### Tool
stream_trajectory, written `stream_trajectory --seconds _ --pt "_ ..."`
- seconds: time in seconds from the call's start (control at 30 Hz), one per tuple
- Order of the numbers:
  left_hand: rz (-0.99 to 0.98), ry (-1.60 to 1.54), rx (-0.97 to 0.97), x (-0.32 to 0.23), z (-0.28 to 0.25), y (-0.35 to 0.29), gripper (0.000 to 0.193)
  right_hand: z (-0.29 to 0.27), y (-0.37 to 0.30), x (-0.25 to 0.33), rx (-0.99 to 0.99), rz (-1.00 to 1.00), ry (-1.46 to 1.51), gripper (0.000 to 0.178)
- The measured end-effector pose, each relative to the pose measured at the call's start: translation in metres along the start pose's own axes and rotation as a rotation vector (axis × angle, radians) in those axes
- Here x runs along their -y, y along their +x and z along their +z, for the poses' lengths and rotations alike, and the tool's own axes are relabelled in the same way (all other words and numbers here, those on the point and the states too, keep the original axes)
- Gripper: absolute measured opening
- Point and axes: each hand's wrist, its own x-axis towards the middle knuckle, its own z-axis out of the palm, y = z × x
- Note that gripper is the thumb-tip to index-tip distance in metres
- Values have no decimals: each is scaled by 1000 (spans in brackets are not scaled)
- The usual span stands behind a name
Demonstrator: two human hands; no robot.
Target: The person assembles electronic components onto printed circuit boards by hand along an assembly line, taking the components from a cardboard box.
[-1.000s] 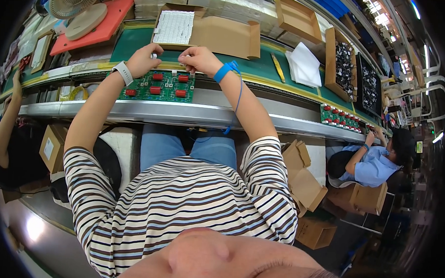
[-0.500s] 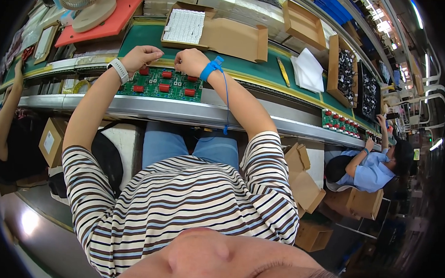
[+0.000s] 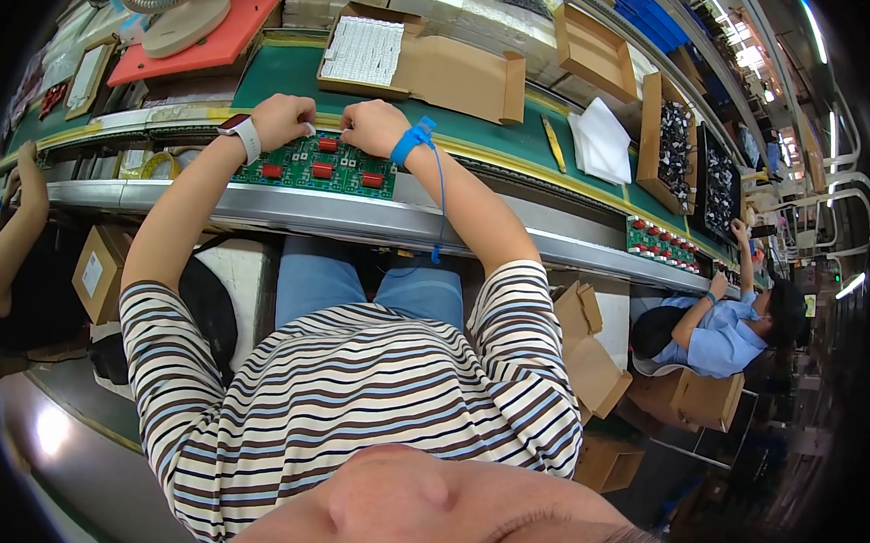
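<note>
Your left hand point(image 3: 280, 119) is over the far left part of a green circuit board point(image 3: 346, 174), thumb and index finger pinching a small white part point(image 3: 311, 129) at its far edge. Your right hand point(image 3: 377, 128) is just beside it, above the board's far right part, fingers curled downward and bunched together; you cannot tell from this view whether they grip anything, because the back of the hand covers the tips. The board, fitted with red cylindrical components point(image 3: 322, 170), lies in front of you along the inner side of a metal rail point(image 3: 360, 211).

Your left wrist wears a watch with a pale strap point(image 3: 249, 139), and your right wrist a blue wrist strap point(image 3: 411, 142) whose cord hangs toward the rail. Just beyond your hands, an unfolded cardboard box point(image 3: 468, 77) holds rows of white pieces point(image 3: 361, 51). To the right on the green bench surface point(image 3: 504, 127) lie a yellow tool point(image 3: 554, 145) and white sheets point(image 3: 600, 143). Further right, a co-worker in a light blue shirt point(image 3: 721, 337) sits near another populated board point(image 3: 662, 243).
</note>
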Motion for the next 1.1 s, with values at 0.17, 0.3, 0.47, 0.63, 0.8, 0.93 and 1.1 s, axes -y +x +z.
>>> stream_trajectory --seconds 0.17,0.3,0.47,0.63,0.8,0.93,1.1 --pt "59 7 -22 0 3 1 11 -10 -5 -1 -54 3 34 22" --pt "87 50 -52 -3 3 1 10 -11 -12 -14 -161 7 219 25" --pt "84 59 -48 -1 6 0 11 -23 -42 -11 -112 109 368 25" --pt "133 59 -49 -2 7 -3 13 -21 -64 -23 -165 -17 248 27" --pt "-83 -272 -46 -24 -17 -15 20 -20 -93 -29 -42 108 712 23" --pt "106 -305 -189 -23 -6 -23 20 -21 -107 -19 45 74 452 23" --pt "2 -705 -12 -42 14 -23 15 -4 -104 -26 32 -47 239 26"
